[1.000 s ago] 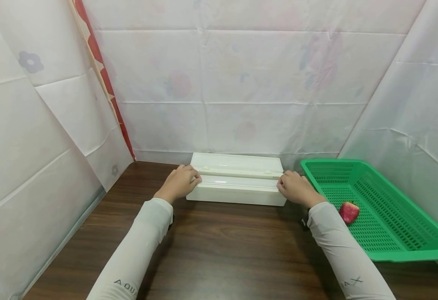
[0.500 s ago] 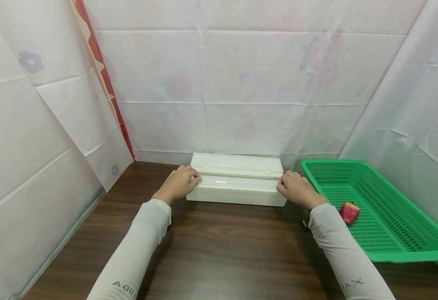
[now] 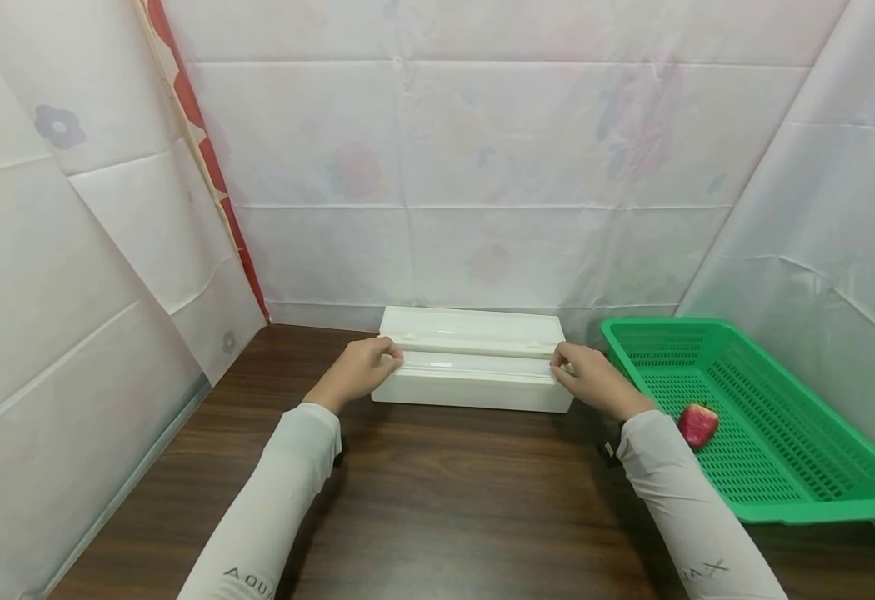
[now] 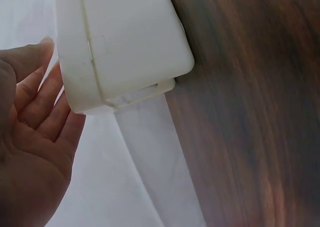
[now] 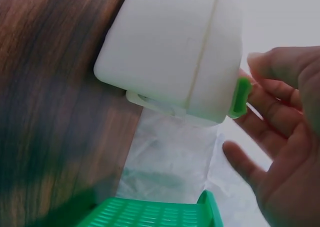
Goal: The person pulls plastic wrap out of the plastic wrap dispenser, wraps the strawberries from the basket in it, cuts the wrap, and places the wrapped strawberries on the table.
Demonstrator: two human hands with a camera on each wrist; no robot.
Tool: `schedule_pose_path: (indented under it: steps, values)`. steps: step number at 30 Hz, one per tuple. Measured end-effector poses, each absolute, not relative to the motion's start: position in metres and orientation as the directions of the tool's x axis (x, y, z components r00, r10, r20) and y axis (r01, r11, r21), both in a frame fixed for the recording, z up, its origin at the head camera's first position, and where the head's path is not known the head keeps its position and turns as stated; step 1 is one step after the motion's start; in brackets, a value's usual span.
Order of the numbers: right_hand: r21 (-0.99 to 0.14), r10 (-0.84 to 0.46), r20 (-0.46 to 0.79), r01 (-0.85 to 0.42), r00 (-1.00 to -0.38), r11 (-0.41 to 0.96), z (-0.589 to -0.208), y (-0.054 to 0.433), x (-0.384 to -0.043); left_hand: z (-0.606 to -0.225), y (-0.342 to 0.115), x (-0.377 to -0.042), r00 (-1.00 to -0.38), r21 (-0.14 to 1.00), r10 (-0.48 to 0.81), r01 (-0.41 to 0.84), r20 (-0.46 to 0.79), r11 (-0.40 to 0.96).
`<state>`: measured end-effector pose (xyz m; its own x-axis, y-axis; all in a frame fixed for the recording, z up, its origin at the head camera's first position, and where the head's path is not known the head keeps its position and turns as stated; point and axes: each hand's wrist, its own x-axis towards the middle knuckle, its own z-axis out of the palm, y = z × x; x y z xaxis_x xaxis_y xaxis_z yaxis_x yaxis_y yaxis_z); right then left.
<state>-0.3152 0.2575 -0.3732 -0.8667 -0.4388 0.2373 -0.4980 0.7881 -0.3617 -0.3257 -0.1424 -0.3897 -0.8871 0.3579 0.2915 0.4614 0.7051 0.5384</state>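
A long white plastic box (image 3: pixel 473 393), which looks like a cling film dispenser, stands on the table by the back wall. A raised strip runs along its top. My left hand (image 3: pixel 357 372) is at its left end; the left wrist view has the fingers (image 4: pixel 47 99) loosely bent against the upper edge, the thumb apart from the box. At the right end is my right hand (image 3: pixel 595 381), thumb (image 5: pixel 277 64) away from the fingers. Those fingers lie behind and beside a small green tab (image 5: pixel 241 97) on the box's end. Some fingertips are hidden behind the box.
A green plastic basket (image 3: pixel 820 392) stands to the right, close to my right forearm, with a red apple (image 3: pixel 698 426) in it. Sheeting (image 3: pixel 482 167) with a faint print hangs behind and at both sides. The table (image 3: pixel 437 500) has a dark wood grain.
The fingers of both hands have shifted slightly along the box's ends, the right fingers a little to the left and forward. The box, basket and apple stay put.
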Motion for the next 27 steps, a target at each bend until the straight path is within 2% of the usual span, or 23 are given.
schedule_pose_path:
  steps: [7, 15, 23, 27]
  values:
    - [-0.405, -0.434, 0.321, -0.536, -0.842, 0.741, -0.3802, 0.2581, -0.3155, -0.3918, -0.1454, -0.3252, -0.886, 0.596, 0.339, 0.464, 0.317, 0.656]
    - [-0.396, -0.416, 0.371, -0.547, -0.830, 0.738, -0.3831, 0.2597, -0.3154, -0.3940, -0.1465, -0.3259, -0.893, 0.649, 0.321, 0.450, 0.315, 0.613]
    - [-0.448, -0.403, 0.308, -0.505, -0.862, 0.738, -0.3819, 0.2569, -0.3164, -0.3940, -0.1452, -0.3239, -0.903, 0.680, 0.310, 0.428, 0.297, 0.596]
    - [-0.423, -0.410, 0.302, -0.506, -0.861, 0.752, -0.3821, 0.2563, -0.3165, -0.3949, -0.1446, -0.3236, -0.909, 0.690, 0.294, 0.416, 0.295, 0.592]
